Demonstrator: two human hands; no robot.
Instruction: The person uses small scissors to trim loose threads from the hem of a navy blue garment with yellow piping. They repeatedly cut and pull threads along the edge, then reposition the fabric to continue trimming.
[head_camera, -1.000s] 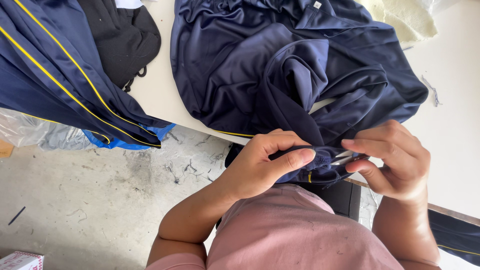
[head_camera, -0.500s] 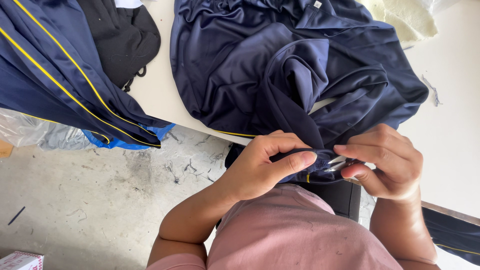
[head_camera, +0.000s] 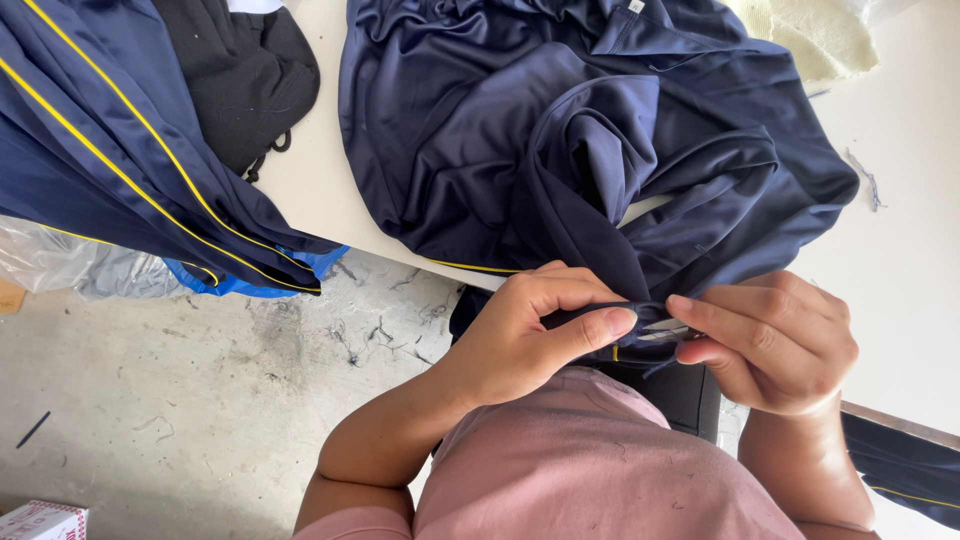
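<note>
- While pinching a dark blue garment (head_camera: 560, 150) edge taut, left hand (head_camera: 530, 335) closed on the fold.
- At three o'clock, right hand (head_camera: 775, 340) closed around small metal snips (head_camera: 662, 333), steadied against the cloth.

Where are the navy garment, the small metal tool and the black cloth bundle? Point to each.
navy garment (head_camera: 500, 130): head view, on its smooth upper fold.
small metal tool (head_camera: 662, 333): head view, on the shiny part between the fingers.
black cloth bundle (head_camera: 245, 70): head view, on its middle.
</note>
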